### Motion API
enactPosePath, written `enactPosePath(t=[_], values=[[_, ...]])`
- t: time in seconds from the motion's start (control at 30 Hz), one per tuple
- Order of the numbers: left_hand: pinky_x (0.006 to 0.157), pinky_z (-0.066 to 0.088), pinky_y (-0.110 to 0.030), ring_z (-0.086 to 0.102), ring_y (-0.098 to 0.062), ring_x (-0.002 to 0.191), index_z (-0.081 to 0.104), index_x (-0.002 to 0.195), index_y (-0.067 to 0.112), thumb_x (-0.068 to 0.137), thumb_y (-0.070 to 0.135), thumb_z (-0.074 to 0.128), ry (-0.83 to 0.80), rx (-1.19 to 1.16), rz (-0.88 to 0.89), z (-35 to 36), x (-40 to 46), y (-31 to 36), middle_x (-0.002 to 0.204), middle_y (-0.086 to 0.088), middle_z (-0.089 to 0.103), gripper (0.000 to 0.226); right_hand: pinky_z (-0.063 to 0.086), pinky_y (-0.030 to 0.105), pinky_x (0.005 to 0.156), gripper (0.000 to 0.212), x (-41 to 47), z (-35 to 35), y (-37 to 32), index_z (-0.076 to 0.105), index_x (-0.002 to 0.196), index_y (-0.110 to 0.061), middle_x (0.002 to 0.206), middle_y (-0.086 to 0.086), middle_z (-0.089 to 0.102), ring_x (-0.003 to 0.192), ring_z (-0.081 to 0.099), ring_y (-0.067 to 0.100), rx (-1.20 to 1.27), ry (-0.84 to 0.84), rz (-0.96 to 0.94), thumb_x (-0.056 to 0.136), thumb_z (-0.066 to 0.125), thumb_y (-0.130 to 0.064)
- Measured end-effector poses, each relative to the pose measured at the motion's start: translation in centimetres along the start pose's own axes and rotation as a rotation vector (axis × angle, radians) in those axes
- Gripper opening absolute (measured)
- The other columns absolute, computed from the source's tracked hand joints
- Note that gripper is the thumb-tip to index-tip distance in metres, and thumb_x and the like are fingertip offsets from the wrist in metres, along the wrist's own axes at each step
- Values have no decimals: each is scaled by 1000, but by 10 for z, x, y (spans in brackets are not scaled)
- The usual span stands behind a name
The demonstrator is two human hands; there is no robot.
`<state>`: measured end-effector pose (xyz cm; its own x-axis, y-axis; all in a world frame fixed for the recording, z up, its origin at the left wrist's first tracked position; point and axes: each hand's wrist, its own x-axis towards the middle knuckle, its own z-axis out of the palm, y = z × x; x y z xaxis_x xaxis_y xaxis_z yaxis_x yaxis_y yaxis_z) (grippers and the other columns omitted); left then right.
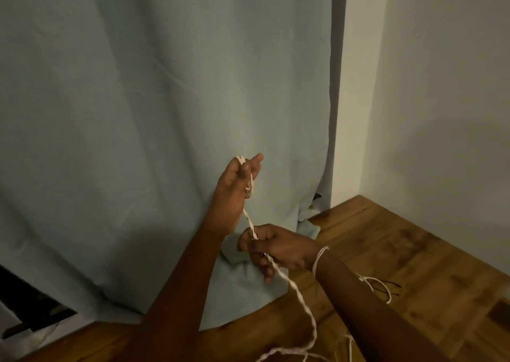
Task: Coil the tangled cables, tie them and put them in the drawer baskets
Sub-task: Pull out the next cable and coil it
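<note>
A thin white twisted cable runs taut from my left hand down through my right hand and trails loosely onto the wooden table. Raised in front of the curtain, my left hand pinches the cable's upper end, with a small loop over its fingers. Lower and to the right, my right hand grips the cable between thumb and curled fingers. A turn of white cable circles my right wrist. More white and dark thin cable lies on the table behind my right forearm.
A pale green curtain hangs across the back and drapes onto the table's far edge. A white wall stands at the right. A dark gap shows at the lower left beside the table.
</note>
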<state>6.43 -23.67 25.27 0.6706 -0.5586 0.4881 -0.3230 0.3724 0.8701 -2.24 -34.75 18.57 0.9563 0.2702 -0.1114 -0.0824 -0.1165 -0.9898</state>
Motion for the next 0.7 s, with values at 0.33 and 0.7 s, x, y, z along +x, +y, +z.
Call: enactPosePath(t=[0.33,0.7], values=[[48,41,-25,62,-19,52,49,94,9,105,23,34,-260,542,-234,-21,-15,-8,80,-16,73,24,51,26,55,14,-46,-75,-76,78,96,-13,66,1,65,55,56,12,-635,339,-191,96,63,-15],[112,26,-62,65,-15,55,61,104,0,94,25,58,-479,-809,-200,0,-24,26,87,-21,73,27,41,21,44,27,2,-30,-43,60,72,6,55,12,55,45,48,13,-266,642,-553,97,53,0]])
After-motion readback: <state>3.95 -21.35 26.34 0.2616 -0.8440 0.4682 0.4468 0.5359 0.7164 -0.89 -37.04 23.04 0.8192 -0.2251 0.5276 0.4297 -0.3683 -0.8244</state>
